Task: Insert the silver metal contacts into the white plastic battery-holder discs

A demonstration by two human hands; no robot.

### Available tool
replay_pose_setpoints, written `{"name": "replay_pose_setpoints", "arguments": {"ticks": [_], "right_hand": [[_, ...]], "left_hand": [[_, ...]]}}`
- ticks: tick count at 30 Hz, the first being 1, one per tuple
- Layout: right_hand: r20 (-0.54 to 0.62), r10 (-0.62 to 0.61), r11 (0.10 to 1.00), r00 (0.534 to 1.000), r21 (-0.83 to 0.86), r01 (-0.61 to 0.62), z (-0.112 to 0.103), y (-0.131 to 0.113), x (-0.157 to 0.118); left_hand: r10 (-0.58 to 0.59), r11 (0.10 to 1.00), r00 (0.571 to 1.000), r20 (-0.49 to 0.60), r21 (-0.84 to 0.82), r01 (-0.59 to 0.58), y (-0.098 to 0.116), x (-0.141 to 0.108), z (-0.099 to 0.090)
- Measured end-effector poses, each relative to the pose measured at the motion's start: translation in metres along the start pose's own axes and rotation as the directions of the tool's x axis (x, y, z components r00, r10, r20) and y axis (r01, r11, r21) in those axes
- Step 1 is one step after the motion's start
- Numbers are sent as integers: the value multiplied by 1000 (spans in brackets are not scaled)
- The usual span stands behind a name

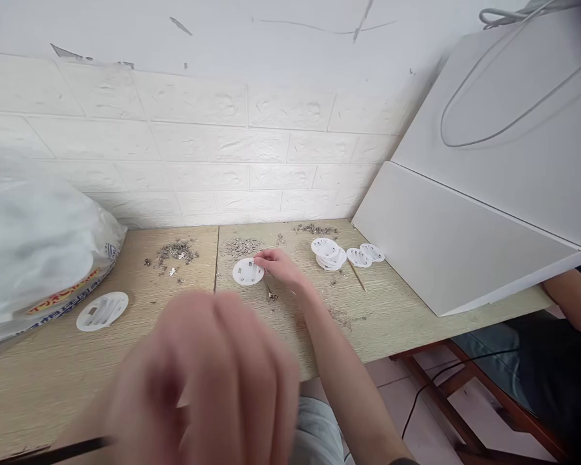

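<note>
My left hand (213, 374) is raised close to the camera, large and blurred, its fingers curled; what they hold, if anything, is hidden. A thin dark strip (53, 452) reaches toward it from the lower left corner. On the table, my right hand (275, 266) pinches the upper right edge of a round white disc (248, 272) that has slots and small metal pieces on it. Just beyond this disc lies a pile of small metal parts (242, 247). A few more metal bits (272, 296) are below my right hand.
A white plastic bag (39, 239) and a slotted disc (102, 311) are at left, near a metal-parts pile (177, 253). Stacked discs (328, 253), more discs (365, 255) and a thin stick (357, 276) lie right. A white panel (455, 239) bounds the right; another person's arm (574, 294) shows beyond.
</note>
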State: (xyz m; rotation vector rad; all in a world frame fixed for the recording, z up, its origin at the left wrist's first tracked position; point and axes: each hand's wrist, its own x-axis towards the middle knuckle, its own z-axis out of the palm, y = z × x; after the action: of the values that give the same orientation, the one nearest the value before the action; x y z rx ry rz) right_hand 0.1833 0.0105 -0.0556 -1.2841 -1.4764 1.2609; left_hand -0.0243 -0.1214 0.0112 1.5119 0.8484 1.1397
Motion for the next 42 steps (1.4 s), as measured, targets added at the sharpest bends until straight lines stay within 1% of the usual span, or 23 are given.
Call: {"name": "replay_pose_setpoints", "arguments": {"ticks": [2,3,4,6,8,9,10,12,13,15,16,17,18,21,23,25,26,28,34,36,38,40,42], "right_hand": [[-6,-18,999,1000,36,18,0,-5,-3],[-19,-31,998,999,47,32,1,-6,-4],[-37,-43,997,998,58,45,0,-6,-4],[-78,-69,993,995,93,76,0,-5,-1],[-104,-114,982,988,139,128,-1,-1,3],[-111,-145,975,983,155,161,0,0,5],[-119,-178,967,977,162,196,0,1,6],[-120,-232,958,965,144,248,1,2,8],[-119,-252,956,960,123,266,2,1,8],[-137,-283,954,949,58,293,4,-2,6],[-177,-295,953,939,18,303,4,-4,4],[-242,-308,950,920,-19,312,4,-6,2],[-327,-321,945,889,-49,323,3,-8,0],[-581,-340,915,739,-23,402,-3,-12,-3],[-689,-313,878,654,53,476,-7,-13,-4],[-743,-277,851,609,104,514,-9,-13,-4],[-751,-269,847,604,115,520,-8,-13,-4],[-744,-271,845,611,120,521,-6,-13,-3],[-660,-301,891,689,63,450,7,-6,2],[-638,-310,897,705,50,440,8,-6,2],[-632,-329,886,702,50,460,8,-8,0],[-644,-340,879,685,41,474,6,-11,-3],[-662,-334,892,671,9,453,6,-14,-6]], "left_hand": [[37,997,997,72,-73,-31,5,49,10],[60,995,997,39,-82,-57,3,70,13],[80,995,997,-22,-58,-81,-3,87,15],[114,990,976,-185,107,-96,-22,110,14],[113,969,947,-302,245,-37,-47,119,10],[74,969,942,-327,246,9,-59,120,8],[3,979,949,-316,196,62,-69,119,6],[-148,988,966,-213,-3,151,-81,116,5],[-189,980,972,-141,-91,177,-84,115,5],[-222,957,973,-58,-207,206,-85,113,7],[-229,949,972,-57,-233,210,-85,112,7],[-239,946,968,-75,-245,214,-85,112,7],[-252,943,962,-105,-251,219,-86,112,7],[-276,943,945,-174,-241,231,-90,112,5],[-277,946,941,-194,-228,232,-93,112,4],[-280,947,937,-207,-216,236,-94,112,4],[-282,948,936,-211,-211,238,-94,112,4],[-285,949,934,-217,-205,242,-94,112,4],[-285,951,925,-251,-197,240,-92,114,1],[-272,955,924,-269,-189,227,-92,115,0],[-256,961,925,-280,-175,213,-92,116,-2],[-258,962,922,-290,-163,218,-91,116,-2],[-275,958,916,-294,-159,237,-90,115,-1]]}}
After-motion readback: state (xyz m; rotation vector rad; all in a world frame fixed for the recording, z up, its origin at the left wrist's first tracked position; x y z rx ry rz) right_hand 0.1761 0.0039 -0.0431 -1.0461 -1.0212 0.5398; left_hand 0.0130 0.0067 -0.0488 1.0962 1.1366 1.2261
